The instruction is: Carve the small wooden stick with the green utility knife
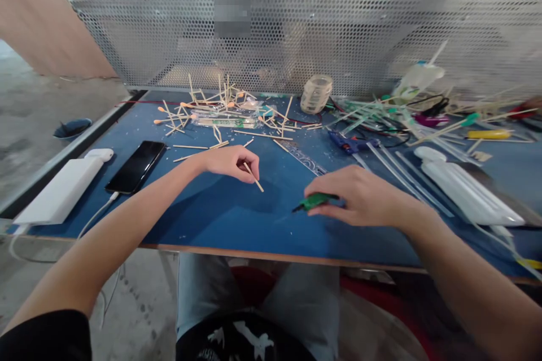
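My left hand (237,163) is closed in a pinch around a thin wooden stick (258,185), whose free end points down toward the blue table (237,220). To the right, my right hand (355,194) is wrapped round small green-handled pliers (317,201). Their dark tip points left, toward the stick but apart from it. Whether the jaws are parted is too small to tell. Just beyond my right hand lies a clear ruler (302,159). Loose sticks (190,147) lie behind my left wrist.
Stick assemblies with orange blobs (173,118) stand at the back beside a clear packet (228,122). A round stick-built holder (317,93), a blue glue gun (349,144) and glue sticks (393,172) are to the right. A phone (136,167) and white boxes (59,192) flank my arms.
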A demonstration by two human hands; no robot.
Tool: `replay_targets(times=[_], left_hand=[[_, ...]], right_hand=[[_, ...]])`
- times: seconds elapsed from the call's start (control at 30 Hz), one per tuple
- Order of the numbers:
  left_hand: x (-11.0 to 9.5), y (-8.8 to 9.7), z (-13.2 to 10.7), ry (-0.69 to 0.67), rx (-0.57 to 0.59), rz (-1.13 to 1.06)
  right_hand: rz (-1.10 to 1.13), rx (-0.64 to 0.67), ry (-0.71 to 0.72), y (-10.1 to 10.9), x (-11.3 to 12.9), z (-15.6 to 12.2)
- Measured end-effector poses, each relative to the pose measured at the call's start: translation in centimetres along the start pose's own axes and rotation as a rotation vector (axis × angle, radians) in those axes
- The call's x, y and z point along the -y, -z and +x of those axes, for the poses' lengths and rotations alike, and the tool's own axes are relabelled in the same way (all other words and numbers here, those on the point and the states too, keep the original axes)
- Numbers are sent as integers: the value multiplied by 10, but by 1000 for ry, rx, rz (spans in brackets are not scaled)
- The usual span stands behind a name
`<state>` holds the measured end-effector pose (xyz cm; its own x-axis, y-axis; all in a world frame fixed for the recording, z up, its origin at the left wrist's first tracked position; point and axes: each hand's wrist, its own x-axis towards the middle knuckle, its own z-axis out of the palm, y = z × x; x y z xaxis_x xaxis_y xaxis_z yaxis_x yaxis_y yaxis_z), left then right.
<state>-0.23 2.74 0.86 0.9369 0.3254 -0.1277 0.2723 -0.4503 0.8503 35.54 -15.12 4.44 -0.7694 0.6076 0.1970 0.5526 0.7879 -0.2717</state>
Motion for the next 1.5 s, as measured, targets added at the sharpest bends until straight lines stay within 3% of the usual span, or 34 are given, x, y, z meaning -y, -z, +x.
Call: replay_targets(times=[0.17,0.33,0.53,0.97,1.23,1.5], left_hand=[[7,-3,-5,36,-1,-80],[4,-4,-8,70,44,-131],[4,-10,-8,73,21,-146],[4,-21,-7,-20,-134,3],[7,-20,-9,25,-115,-16],[3,-18,-12,76,-104,8]], right_hand=[[-104,91,-46,-9,-44,53],[-175,165,-28,-32,-67,72],[-211,182,-1,-48,-69,65],[-176,98,-21,-50,-84,53],[-207,14,-96,-59,-83,45],[-232,28,-139,-60,-76,47]])
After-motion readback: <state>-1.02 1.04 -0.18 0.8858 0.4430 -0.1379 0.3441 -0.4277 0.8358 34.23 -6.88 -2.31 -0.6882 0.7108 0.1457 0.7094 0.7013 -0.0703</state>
